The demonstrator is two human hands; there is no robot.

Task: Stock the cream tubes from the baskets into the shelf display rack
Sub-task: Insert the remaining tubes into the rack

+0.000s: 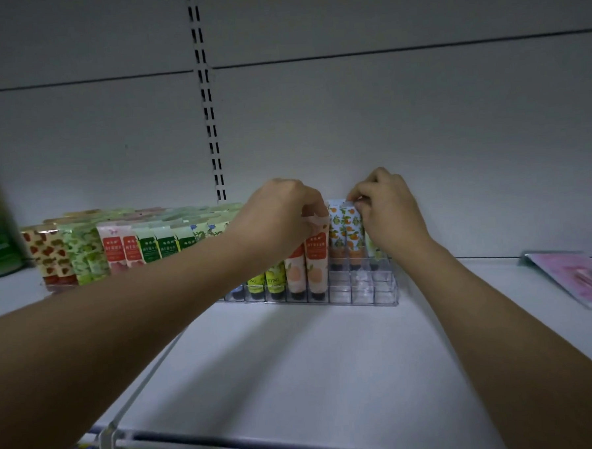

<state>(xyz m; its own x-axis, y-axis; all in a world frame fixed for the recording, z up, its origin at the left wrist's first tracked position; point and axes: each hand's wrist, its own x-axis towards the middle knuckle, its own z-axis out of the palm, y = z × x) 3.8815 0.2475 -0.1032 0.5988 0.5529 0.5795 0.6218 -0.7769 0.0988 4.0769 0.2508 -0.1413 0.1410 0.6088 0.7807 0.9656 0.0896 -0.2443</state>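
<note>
Hands (280, 215) (388, 212) pinch tube tops; rack's (363, 294) right front cells empty.

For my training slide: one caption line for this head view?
Both hands, left hand and right hand, seat cream tubes into the clear display rack on a white shelf.

A single head-worn wide-angle view is provided. It is directed forward and slightly downward at close range; the shelf (295, 361) fills the lower frame, the back panel (385, 116) the upper.
</note>
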